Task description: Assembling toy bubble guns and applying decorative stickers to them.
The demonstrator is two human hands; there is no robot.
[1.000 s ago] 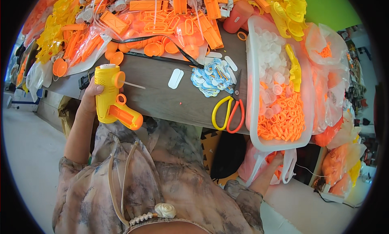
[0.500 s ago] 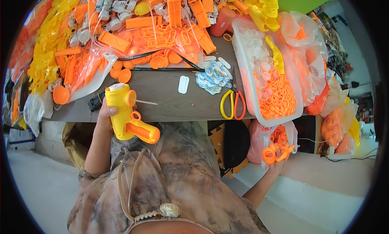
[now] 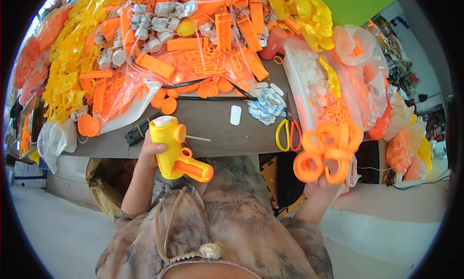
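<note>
Right hand (image 3: 325,185) risen, gripping orange rings (image 3: 327,151) (several); left hand (image 3: 151,152) clasping yellow toy gun (image 3: 175,156)

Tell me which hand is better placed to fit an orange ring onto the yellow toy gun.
Right. The right hand already holds the orange rings, raised beside the tray; the left hand is occupied gripping the yellow toy gun.

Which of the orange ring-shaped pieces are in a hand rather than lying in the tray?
The cluster of orange rings gripped in the right hand, raised off the table's right end; the rest lie loose in the clear tray.
</note>
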